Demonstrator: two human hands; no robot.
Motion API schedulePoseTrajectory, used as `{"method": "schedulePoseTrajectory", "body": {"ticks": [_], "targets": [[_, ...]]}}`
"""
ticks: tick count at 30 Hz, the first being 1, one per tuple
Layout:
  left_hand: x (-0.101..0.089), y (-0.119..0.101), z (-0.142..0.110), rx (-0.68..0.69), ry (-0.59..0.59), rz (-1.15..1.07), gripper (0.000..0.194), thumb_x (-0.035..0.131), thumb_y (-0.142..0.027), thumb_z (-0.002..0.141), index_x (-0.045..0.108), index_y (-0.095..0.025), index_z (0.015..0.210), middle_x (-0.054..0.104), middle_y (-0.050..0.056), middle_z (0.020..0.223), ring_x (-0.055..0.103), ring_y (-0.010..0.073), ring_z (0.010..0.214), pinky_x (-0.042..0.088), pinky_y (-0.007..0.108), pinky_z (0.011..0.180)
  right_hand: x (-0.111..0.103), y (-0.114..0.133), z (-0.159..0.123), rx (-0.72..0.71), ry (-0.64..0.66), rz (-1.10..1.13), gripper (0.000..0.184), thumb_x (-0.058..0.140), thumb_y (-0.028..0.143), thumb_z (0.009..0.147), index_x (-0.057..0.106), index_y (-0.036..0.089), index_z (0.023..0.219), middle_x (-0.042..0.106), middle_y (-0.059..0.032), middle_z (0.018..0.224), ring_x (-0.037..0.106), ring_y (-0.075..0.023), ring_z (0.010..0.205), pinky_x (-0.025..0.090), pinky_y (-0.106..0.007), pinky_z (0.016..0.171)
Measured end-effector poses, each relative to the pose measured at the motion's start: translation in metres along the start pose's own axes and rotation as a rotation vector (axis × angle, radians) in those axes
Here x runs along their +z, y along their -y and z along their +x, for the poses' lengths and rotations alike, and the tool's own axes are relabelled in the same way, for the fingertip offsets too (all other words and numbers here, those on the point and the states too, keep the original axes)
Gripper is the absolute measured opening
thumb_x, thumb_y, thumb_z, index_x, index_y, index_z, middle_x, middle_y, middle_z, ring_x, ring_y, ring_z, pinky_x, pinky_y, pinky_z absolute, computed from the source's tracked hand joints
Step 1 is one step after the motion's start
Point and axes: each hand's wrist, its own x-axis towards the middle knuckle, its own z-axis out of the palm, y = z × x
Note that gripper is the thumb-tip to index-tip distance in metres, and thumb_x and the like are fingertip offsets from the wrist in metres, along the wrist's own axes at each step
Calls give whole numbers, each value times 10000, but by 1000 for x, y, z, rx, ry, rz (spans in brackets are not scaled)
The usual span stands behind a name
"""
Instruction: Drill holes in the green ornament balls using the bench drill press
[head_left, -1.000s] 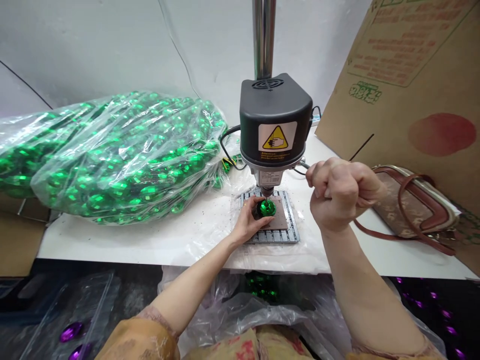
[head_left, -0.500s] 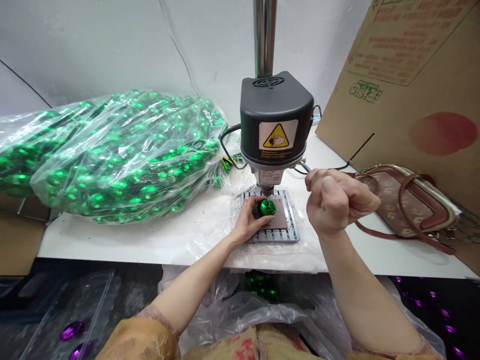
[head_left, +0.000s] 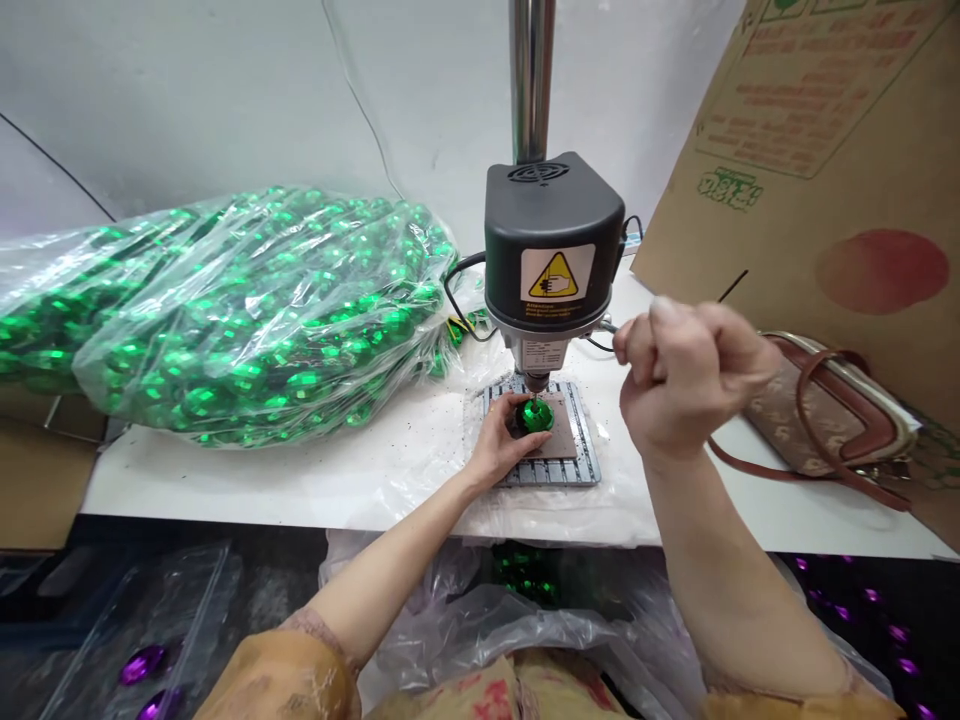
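Note:
A small bench drill press [head_left: 553, 250] stands on a white table [head_left: 300, 480]. My left hand [head_left: 502, 440] pinches a shiny green faceted ball [head_left: 535, 415] on the ribbed grey base plate [head_left: 581, 465], right under the drill tip. My right hand [head_left: 682, 385] is a closed fist around the press's feed lever, of which a short metal stub shows by the knuckles. A brown pad lies on the plate under the ball.
A large clear plastic bag of green balls [head_left: 225, 310] fills the table's left. A brown patterned handbag [head_left: 825, 410] lies at right, beside a leaning cardboard box [head_left: 825, 150]. More plastic with green balls hangs below the table edge [head_left: 525, 575]. Purple pieces lie on the floor.
My right fist dipped slightly with the lever half a second ago and has risen again. The drill head went slightly up, then down. The left hand and the green ball have stayed put.

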Motion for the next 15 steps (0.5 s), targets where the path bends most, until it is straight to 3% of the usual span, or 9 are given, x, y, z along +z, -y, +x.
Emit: {"method": "schedulePoseTrajectory", "body": {"ticks": [3,6,8,10,12,15], "targets": [[3,-13,-6,-6,-99,43,529,867,-363,721,588,-209,1143,657,93,1147,639,284,1107,511,433,959,14,9,26,180,-48,-22,418,679,183,791,408,198,473,363,73,385,314,-49,357,280,-270,394],[-1,-31,-31,105,-186,213,474,851,-377,727,594,-229,1097,658,85,1093,643,286,1060,518,425,904,20,11,42,252,-12,-8,410,669,170,773,404,205,462,377,67,380,319,-53,348,238,-272,367],[-5,-39,-61,219,-20,314,468,822,-427,757,588,-248,1120,663,75,1045,654,261,976,528,393,834,21,10,45,251,2,-3,413,656,167,781,391,207,467,386,69,379,329,-50,343,249,-267,363],[-10,-40,-97,334,310,425,498,779,-520,789,580,-253,1160,669,68,990,652,229,868,521,349,737,20,9,44,245,8,-4,426,666,190,793,377,207,480,387,76,378,332,-41,337,272,-253,365],[-14,-33,-131,450,558,638,543,752,-574,802,577,-244,1195,672,69,959,639,219,803,495,329,677,19,9,43,241,12,0,434,683,219,794,371,205,492,385,83,383,338,-35,339,285,-244,366],[-21,-19,-158,598,676,893,578,721,-542,848,548,-232,1305,681,88,995,629,221,785,478,326,670,18,10,41,231,10,10,431,701,239,781,381,209,495,384,84,388,347,-37,343,282,-249,359]]}}
